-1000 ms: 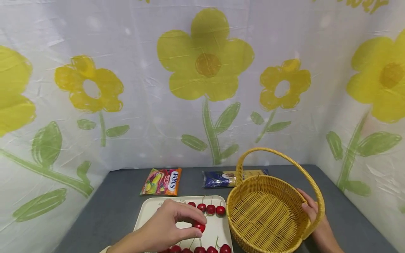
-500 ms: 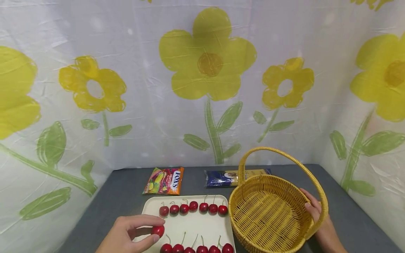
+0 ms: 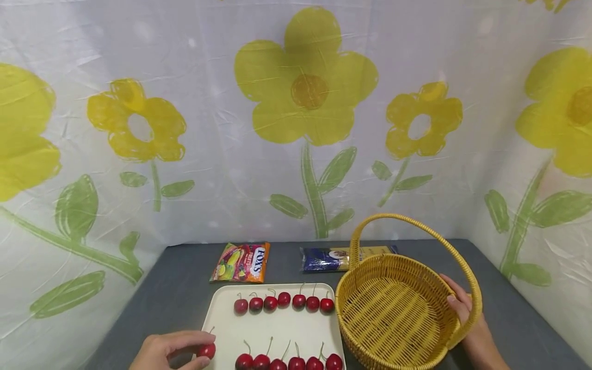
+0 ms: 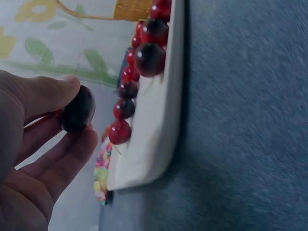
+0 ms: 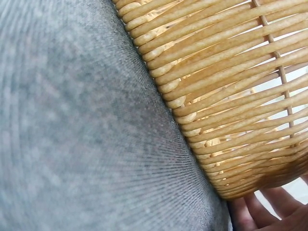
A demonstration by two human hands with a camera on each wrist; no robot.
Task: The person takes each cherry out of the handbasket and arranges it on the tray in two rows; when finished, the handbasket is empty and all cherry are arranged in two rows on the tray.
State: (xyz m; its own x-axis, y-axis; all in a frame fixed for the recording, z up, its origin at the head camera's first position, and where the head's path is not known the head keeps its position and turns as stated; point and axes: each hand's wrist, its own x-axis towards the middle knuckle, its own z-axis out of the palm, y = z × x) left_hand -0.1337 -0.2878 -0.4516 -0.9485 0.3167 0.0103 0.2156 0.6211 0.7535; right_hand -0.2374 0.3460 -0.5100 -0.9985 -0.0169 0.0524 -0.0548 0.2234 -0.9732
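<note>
My left hand (image 3: 162, 353) pinches a dark red cherry (image 3: 206, 351) between thumb and fingertips, over the left edge of a cream tray (image 3: 277, 326). The left wrist view shows the same cherry (image 4: 79, 109) raised beside the tray's corner. Along the tray's far side runs a row of several stemmed cherries (image 3: 270, 303), and another row of cherries (image 3: 296, 364) lies along the near side. A round yellow wicker basket (image 3: 393, 324) with a tall handle stands at the tray's right, its inside bare. My right hand (image 3: 476, 334) grips the basket's right side by the rim.
Behind the tray lies a colourful Fox's candy bag (image 3: 240, 263). A blue and gold packet (image 3: 324, 260) lies partly behind the basket. A white curtain (image 3: 208, 205) with yellow flowers encloses the grey table (image 3: 152, 298).
My left hand has moved left with the cherry, from over the tray's middle to its left edge, uncovering the far row. My right hand stays on the basket.
</note>
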